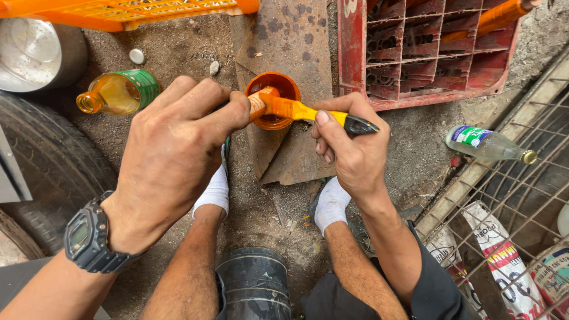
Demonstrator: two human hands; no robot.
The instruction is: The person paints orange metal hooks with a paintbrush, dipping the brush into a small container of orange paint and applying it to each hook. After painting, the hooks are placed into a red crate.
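Dirt ground [415,142], rusty metal sheet [290,41], two bottles, red crate [355,53]

- Small cup [273,101] sits on flat metal sheet [288,89], which lies on the ground [409,148], centre.
- Brush [302,111] lies across cup's rim, betw. left hand [172,157] & right hand [352,151].
- Glass bottle [118,93] on its side, left of cup; bottle cap [137,56] just behind it.
- Metal pot [38,53] far left, behind tyre [50,160].
- Crate [427,53] right of sheet, touching its edge.
- Plastic bottle [489,144] lies right of right hand, against wire rack [521,195].
- Feet in socks [332,204] below the sheet.
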